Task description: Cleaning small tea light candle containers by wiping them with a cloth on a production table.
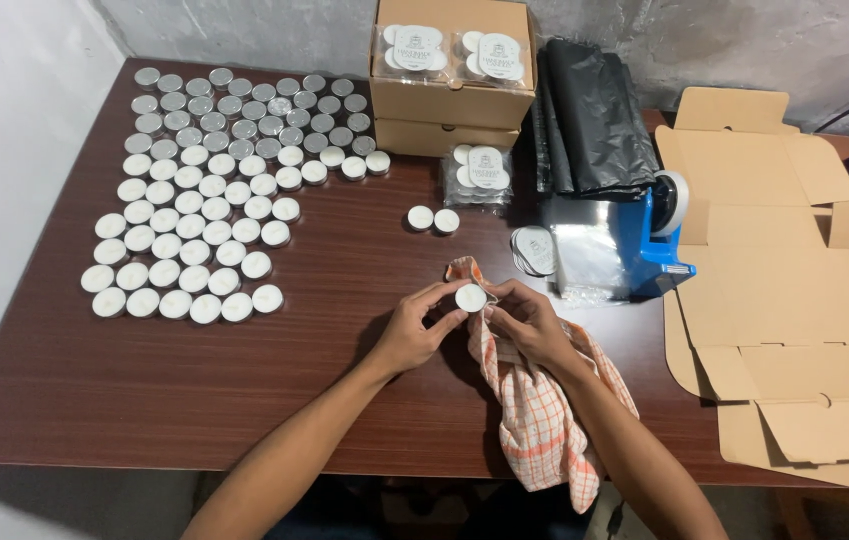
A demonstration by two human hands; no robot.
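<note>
Tealight candle (471,297) sits pinched between left hand (413,330) and right hand (533,322), over checked cloth (537,400).

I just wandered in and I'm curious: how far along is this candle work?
Looks done: a few clear packs of tealights by and on the closed boxes. In hand: both hands, left hand and right hand, hold one tealight against a checked cloth. Left: a large loose batch of tealights, two more, and a flat unfolded carton.
</note>
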